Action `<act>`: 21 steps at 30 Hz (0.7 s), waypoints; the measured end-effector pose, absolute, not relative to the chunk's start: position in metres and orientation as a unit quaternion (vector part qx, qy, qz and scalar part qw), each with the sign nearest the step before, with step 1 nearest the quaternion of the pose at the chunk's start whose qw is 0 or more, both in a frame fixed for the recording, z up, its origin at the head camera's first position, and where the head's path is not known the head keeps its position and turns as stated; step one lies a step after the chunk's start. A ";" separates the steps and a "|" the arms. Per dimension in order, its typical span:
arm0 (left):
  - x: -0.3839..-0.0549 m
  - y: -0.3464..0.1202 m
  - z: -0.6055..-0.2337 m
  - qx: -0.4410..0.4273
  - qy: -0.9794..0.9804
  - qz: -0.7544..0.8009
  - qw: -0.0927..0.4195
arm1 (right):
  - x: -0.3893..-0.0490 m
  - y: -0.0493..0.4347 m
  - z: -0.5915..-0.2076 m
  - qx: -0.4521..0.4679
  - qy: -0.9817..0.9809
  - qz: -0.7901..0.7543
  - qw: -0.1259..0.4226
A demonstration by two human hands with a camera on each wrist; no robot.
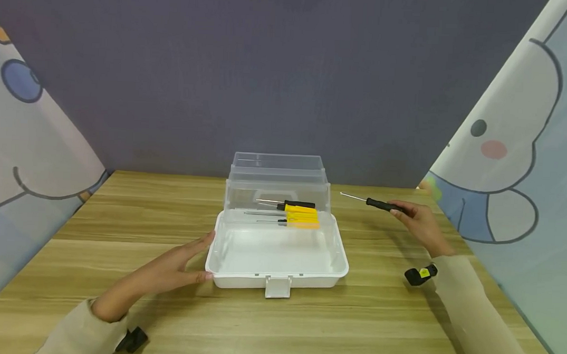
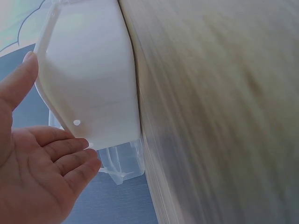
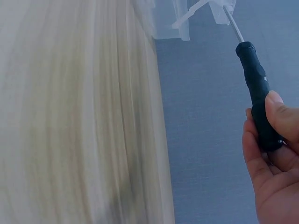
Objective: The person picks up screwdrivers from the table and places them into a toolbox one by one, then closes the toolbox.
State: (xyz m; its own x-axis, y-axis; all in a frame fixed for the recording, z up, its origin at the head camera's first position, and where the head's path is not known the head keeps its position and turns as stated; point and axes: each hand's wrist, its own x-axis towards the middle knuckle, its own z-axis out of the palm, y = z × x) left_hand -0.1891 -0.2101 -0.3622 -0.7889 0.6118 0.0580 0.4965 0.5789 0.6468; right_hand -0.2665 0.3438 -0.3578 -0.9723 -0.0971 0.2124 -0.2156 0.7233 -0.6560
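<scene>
A white toolbox (image 1: 271, 250) stands on the table with its clear lid (image 1: 279, 171) raised at the back. Several yellow-handled screwdrivers (image 1: 303, 216) and a black-handled one (image 1: 302, 204) lie at the back of the box, by the lid. My left hand (image 1: 172, 267) is at the box's left side, thumb and fingers spread and touching its rim; the left wrist view shows the palm. Right of the box, my right hand (image 1: 416, 222) holds a black screwdriver (image 3: 254, 84) by its handle above the table. Its metal shaft points left toward the box.
The wooden table (image 1: 144, 208) reaches back to a dark grey wall (image 1: 287, 82). Cartoon-printed panels flank it, one on the left (image 1: 23, 150) and one on the right (image 1: 517, 155). A latch (image 1: 277, 287) hangs at the box's front.
</scene>
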 end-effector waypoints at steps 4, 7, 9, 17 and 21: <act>-0.189 -0.210 -0.363 0.311 0.885 0.334 0.089 | -0.263 0.341 -0.355 0.089 -0.919 0.374 0.086; -0.190 -0.210 -0.363 0.310 0.886 0.332 0.090 | -0.261 0.339 -0.353 0.091 -0.913 0.385 0.097; -0.190 -0.210 -0.363 0.310 0.886 0.332 0.088 | -0.260 0.338 -0.353 0.091 -0.912 0.388 0.102; -0.189 -0.211 -0.362 0.307 0.888 0.331 0.090 | -0.254 0.333 -0.347 0.085 -0.910 0.396 0.084; -0.189 -0.211 -0.363 0.305 0.888 0.333 0.090 | -0.252 0.329 -0.343 0.075 -0.910 0.398 0.090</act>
State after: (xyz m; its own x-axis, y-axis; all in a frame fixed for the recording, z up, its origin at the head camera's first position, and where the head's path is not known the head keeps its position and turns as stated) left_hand -0.1887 -0.2110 -0.3627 -0.7980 0.6011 0.0439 0.4814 0.5919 0.6464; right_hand -0.2525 0.3292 -0.3432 -0.9723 -0.0651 0.2245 -0.2091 0.6715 -0.7109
